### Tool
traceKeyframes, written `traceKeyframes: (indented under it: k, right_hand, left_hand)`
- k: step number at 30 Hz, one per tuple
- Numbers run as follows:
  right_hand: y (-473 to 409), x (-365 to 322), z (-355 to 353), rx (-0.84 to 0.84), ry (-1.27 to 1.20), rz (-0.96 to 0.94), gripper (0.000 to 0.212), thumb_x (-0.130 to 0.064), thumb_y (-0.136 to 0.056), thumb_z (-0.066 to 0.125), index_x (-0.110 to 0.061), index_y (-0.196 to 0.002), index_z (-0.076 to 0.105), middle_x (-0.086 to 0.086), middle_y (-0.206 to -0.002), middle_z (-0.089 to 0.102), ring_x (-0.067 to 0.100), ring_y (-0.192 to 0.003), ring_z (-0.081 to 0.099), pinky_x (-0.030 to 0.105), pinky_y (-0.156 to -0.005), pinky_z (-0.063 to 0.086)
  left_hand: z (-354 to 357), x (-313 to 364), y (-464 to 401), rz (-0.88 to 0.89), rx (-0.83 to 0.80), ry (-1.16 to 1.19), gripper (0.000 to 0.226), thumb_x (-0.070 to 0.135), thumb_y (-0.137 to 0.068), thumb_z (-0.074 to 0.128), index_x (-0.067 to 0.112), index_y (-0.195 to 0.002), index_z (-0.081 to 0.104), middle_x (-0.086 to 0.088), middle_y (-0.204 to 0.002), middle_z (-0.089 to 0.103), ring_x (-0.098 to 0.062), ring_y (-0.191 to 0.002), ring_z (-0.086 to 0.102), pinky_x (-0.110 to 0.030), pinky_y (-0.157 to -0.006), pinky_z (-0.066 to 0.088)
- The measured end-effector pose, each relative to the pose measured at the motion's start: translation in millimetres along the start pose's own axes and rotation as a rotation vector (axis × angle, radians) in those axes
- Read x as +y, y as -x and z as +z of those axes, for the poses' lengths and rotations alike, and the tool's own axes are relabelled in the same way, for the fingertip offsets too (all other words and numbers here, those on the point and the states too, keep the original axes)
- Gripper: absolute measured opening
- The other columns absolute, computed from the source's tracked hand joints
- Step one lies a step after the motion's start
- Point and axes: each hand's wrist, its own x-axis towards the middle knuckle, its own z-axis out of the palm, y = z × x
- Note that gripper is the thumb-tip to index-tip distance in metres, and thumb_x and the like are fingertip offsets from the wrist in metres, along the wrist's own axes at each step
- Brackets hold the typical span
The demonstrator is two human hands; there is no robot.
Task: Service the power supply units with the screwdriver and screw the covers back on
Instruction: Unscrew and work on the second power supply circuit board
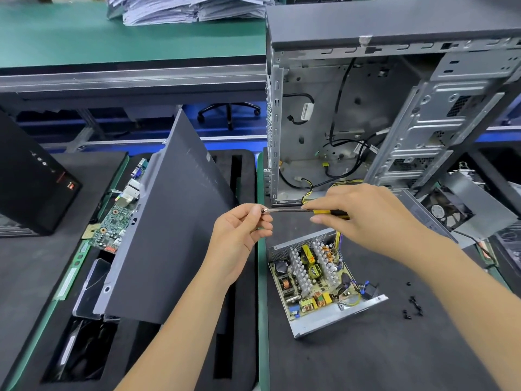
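Above the black mat (380,356), the right hand (363,213) grips the screwdriver (307,211) by its yellow handle, shaft level. The left hand (239,235) pinches its tip. Below them, the open PSU (318,277) lies mid-mat; black screws (413,306) lie near the mat's right edge.

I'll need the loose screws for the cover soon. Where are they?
In the head view, the small black screws lie on the dark mat at lower right, just right of the open power supply unit.
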Motion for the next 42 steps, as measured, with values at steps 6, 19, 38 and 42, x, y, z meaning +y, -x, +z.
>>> traceKeyframes:
  k: [6, 19, 38, 42]
  right_hand:
    - [2.3, -7.8, -8.0, -0.063, 0.144, -0.012, 0.036, -0.051, -0.097, 0.032, -0.048, -0.126, 0.053, -0.017, -0.089, 0.040, 0.010, -0.079, 0.054, 0.021, -0.048, 0.019]
    - [-4.7, -0.3, -15.8, -0.224, -0.314, 0.047, 0.015, -0.035, -0.087, 0.065, -0.037, -0.102, 0.069, -0.020, -0.084, 0.057, -0.006, -0.082, 0.054, 0.018, -0.076, 0.044]
    - [-2.6, 6.5, -31.6, -0.180, -0.452, 0.114, 0.011, -0.037, -0.081, 0.068, -0.030, -0.090, 0.071, -0.010, -0.084, 0.067, 0.012, -0.087, 0.061, 0.042, -0.085, 0.050]
    - [1.1, 7.9, -29.1, -0.173, -0.475, 0.125, 0.015, -0.041, -0.088, 0.060, -0.033, -0.093, 0.071, -0.009, -0.076, 0.069, 0.000, -0.065, 0.059, 0.035, -0.069, 0.051]
  left_hand:
    - [-3.1, -0.4, -0.1, 0.147, 0.042, -0.244, 0.015, 0.007, -0.096, 0.059, 0.007, -0.090, 0.073, -0.008, -0.076, 0.069, -0.016, -0.066, 0.064, -0.025, -0.066, 0.055]
    - [-5.0, -13.5, 5.6, 0.191, 0.110, -0.195, 0.017, 0.009, -0.096, 0.059, 0.013, -0.095, 0.075, -0.007, -0.083, 0.070, -0.016, -0.072, 0.065, -0.024, -0.069, 0.054]
    - [9.8, -12.6, 8.2, 0.213, 0.133, -0.115, 0.019, 0.001, -0.097, 0.053, 0.005, -0.096, 0.072, -0.004, -0.080, 0.069, -0.015, -0.070, 0.063, -0.025, -0.069, 0.055]
    - [15.2, -11.1, 6.7, 0.217, 0.146, -0.078, 0.018, 0.000, -0.098, 0.051, 0.000, -0.096, 0.069, -0.004, -0.077, 0.068, -0.014, -0.067, 0.062, -0.024, -0.067, 0.054]
